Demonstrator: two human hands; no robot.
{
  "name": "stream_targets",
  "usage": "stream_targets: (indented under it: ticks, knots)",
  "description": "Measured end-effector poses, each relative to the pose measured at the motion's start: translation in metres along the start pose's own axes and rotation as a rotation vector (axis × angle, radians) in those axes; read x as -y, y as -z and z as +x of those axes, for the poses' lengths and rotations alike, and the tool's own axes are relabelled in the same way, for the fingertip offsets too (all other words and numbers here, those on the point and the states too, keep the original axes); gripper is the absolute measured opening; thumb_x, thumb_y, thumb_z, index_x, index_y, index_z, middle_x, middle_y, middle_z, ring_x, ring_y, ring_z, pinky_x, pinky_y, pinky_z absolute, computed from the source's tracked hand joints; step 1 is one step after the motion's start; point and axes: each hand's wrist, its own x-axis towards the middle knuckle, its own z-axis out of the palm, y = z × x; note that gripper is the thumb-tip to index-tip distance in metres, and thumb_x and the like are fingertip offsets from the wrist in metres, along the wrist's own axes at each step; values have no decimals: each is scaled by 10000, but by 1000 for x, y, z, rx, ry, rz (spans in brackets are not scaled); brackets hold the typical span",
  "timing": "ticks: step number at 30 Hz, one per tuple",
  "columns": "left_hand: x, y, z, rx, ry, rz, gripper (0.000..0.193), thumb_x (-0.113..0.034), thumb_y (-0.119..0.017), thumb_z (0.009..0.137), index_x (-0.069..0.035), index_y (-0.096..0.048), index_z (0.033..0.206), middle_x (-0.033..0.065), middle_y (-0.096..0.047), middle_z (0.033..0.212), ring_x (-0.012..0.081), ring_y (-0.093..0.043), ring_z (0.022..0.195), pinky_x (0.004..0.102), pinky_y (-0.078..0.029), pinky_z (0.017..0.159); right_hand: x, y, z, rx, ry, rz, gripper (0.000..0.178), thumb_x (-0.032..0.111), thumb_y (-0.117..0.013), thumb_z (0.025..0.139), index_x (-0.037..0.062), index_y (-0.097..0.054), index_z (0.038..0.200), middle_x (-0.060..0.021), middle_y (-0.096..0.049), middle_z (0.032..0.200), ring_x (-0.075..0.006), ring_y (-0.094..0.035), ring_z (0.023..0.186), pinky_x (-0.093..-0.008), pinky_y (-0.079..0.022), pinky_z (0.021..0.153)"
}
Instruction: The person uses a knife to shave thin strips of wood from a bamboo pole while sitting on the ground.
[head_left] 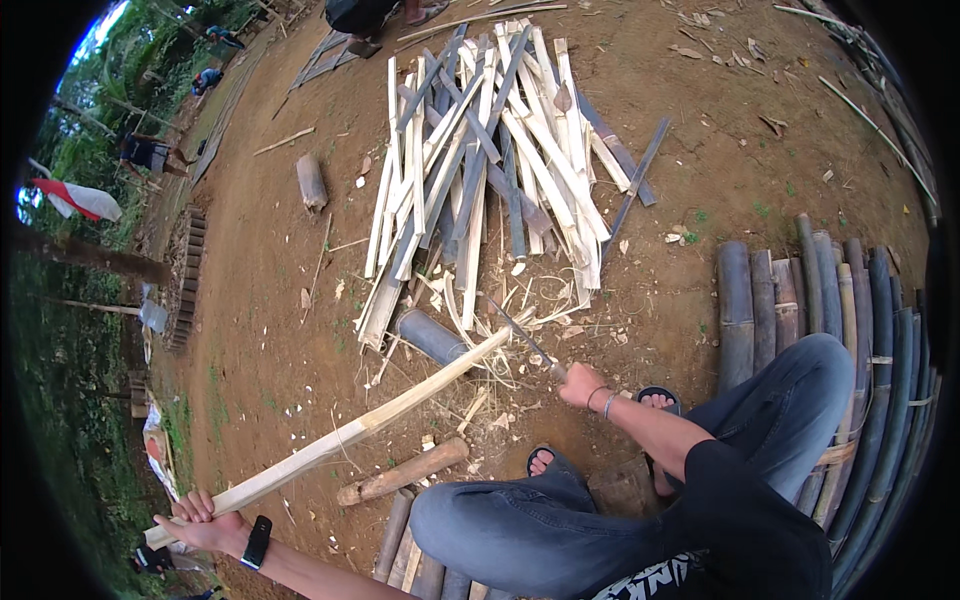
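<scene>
At the lower left, my left hand is wrapped round the near end of a long pale bamboo strip. The strip runs up and to the right, its far end frayed into thin shavings. My right hand grips the handle of a long-bladed knife, whose blade points up and left beside that frayed end. Whether the blade touches the strip I cannot tell. Just behind the strip's far part lies a short dark bamboo piece, partly covered by it. Curled shavings lie around on the soil.
A heap of split bamboo strips lies ahead. Whole bamboo poles are stacked at the right, beside my bent knee. A short log lies between my left arm and the shavings; another short piece lies farther off. Other people are in the distance.
</scene>
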Motion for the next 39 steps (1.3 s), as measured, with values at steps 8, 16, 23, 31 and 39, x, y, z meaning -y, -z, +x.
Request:
stream_targets:
  ticks: [8,16,23,31,39]
  knots:
    - [2,-20,-2,-14,4,-11,502,-422,-385,993,-146,-327,578,-28,-246,467,73,-207,379,222,-160,349,4,-5,-9,-4,48,9,290,257,-627,730,-32,-644,733,-243,-645,721,-365,-670,716,-437,-524,652]
    - [-2,-29,-4,-13,-2,23,492,-392,-362,1004,-149,-306,580,-28,-241,474,73,-206,376,215,-174,348,3,-9,-5,9,-30,19,248,216,-621,701,-21,-662,759,-254,-658,800,-394,-662,795,-453,-532,727]
    - [-4,-19,-4,-1,-10,41,498,-405,-376,999,-141,-310,581,-26,-242,479,75,-210,380,217,-178,351,24,-18,-33,46,235,-8,270,237,-629,707,-19,-675,779,-238,-672,841,-410,-659,800,-446,-541,719]
    - [-1,-26,-4,1,-14,35,492,-404,-369,1000,-141,-313,588,-28,-237,481,73,-199,377,215,-171,351,26,-11,-27,69,135,-11,283,229,-643,709,-36,-660,807,-260,-655,811,-391,-663,799,-451,-527,707]
    - [-1,-35,-5,42,2,9,487,-406,-382,995,-143,-315,592,-27,-239,478,70,-210,382,217,-164,345,35,4,-35,62,102,-13,279,211,-642,697,-47,-662,803,-258,-660,832,-400,-662,804,-457,-529,713]
